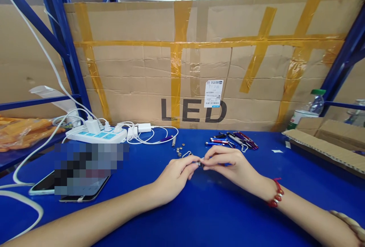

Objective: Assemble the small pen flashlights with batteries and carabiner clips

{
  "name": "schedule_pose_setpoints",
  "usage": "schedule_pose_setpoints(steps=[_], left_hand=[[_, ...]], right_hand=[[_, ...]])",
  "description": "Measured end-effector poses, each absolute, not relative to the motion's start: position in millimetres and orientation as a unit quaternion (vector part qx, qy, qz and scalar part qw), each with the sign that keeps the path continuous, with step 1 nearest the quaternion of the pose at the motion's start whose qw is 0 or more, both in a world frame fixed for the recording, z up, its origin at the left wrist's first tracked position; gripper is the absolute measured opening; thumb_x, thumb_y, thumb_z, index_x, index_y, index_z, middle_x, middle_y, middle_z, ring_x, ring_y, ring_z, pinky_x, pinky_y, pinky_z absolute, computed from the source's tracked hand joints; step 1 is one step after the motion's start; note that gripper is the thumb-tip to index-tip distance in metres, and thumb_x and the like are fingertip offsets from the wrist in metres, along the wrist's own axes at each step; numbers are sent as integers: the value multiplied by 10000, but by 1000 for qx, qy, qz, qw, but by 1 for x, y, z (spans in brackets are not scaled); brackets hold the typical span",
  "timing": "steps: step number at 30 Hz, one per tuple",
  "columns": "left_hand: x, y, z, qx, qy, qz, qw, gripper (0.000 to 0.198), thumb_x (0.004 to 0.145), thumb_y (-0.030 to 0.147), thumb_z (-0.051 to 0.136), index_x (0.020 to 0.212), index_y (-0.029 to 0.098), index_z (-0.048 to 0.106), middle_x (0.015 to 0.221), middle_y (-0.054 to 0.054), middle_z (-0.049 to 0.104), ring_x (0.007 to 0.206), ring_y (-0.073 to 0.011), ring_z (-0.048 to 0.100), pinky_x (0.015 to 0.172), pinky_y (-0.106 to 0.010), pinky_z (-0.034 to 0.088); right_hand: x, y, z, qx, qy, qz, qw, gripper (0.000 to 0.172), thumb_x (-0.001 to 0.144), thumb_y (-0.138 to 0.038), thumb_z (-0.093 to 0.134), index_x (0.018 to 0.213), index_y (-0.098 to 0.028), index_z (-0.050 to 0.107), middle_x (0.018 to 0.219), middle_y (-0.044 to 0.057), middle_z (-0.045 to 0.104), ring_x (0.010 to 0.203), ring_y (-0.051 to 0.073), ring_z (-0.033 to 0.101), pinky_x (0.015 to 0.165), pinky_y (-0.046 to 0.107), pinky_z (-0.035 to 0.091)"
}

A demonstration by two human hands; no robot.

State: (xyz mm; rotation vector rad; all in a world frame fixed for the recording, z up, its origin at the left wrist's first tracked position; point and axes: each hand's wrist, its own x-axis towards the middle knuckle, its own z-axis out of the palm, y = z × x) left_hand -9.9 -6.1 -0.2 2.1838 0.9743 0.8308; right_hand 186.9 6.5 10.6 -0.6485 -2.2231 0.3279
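Observation:
My left hand point(178, 176) and my right hand point(232, 163) meet over the middle of the blue table, fingertips pinched together. Between them shows a small silver and dark piece point(200, 164), mostly covered by the fingers, so its kind is unclear. Just beyond my left hand lie several small round button cells point(179, 150) and a metal clip point(187, 153). Farther back is a short silver tube point(173, 141). Behind my right hand is a pile of pen-shaped metal flashlights point(242, 139) in blue, red, purple and black, some with clips.
A white power strip point(97, 134) with plugs and tangled cables stands back left. Two phones point(85, 193) lie in front of it, partly blurred out. An open cardboard box point(327, 152) and a green-capped bottle point(309, 106) are at right. A large cardboard sheet point(137, 79) closes the back.

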Motion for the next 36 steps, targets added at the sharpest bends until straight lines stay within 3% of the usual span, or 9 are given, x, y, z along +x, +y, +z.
schedule_pose_setpoints(steps=[13, 19, 31, 36], left_hand=[[-14, -9, -5, 854, 345, 248, 299, 168, 904, 277, 293, 877, 189, 434, 607, 56, 408, 542, -93, 369, 540, -215, 300], [-15, -12, -4, 865, 340, 229, 291, 128, 902, 263, 286, 875, 201, 394, 643, 45, 451, 572, -105, 412, 561, -219, 317], [-13, -12, -2, 856, 344, 256, 289, 108, 899, 238, 346, 896, 198, 447, 768, 5, 581, 719, -130, 559, 666, -230, 403], [-12, -12, -4, 858, 350, 282, 250, 120, 894, 239, 384, 902, 197, 496, 880, -20, 626, 806, -147, 586, 712, -239, 418]], right_hand=[[189, 4, 1, -252, -888, 128, 363, 201, 844, -291, 541, 762, -248, 720, 823, 39, 642, 694, 116, 603, 651, 251, 485], [185, -2, 1, -258, -883, 102, 379, 194, 832, -268, 559, 720, -223, 712, 755, 36, 632, 634, 104, 581, 584, 230, 459], [173, -7, 8, -384, -796, 266, 386, 228, 686, -351, 707, 561, -170, 647, 622, -10, 580, 588, 92, 520, 563, 220, 407], [173, -6, 7, -408, -787, 265, 379, 234, 678, -353, 701, 559, -163, 635, 614, -11, 572, 589, 98, 505, 567, 230, 402]])
